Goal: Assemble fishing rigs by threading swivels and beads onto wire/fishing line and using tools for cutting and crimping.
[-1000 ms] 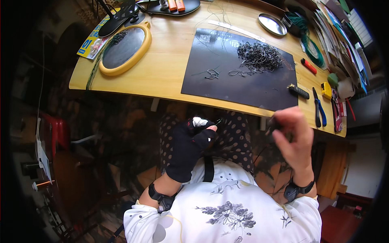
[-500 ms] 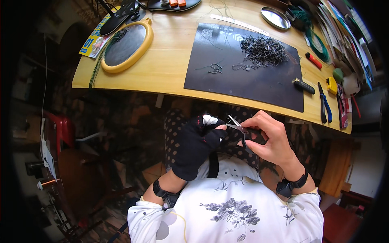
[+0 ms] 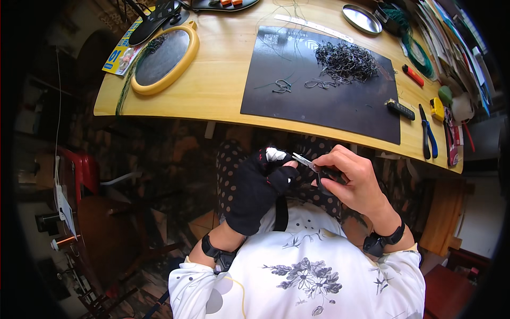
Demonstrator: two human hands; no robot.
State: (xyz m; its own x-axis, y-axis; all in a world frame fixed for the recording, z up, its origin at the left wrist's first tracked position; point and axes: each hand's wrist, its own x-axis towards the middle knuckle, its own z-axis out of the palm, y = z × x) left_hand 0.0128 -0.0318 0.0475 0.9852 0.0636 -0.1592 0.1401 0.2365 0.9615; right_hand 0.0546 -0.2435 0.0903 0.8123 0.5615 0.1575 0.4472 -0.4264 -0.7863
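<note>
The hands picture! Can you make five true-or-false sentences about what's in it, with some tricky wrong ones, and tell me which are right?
1. The right hand holds scissors. True.
2. The left hand is completely bare. False: it wears a black glove.
3. The big heap of dark bits is on the floor. False: it lies on the dark mat.
4. The mirror-like round thing has a yellow rim. True.
5. The pliers lie left of the dark mat. False: they lie to its right.
</note>
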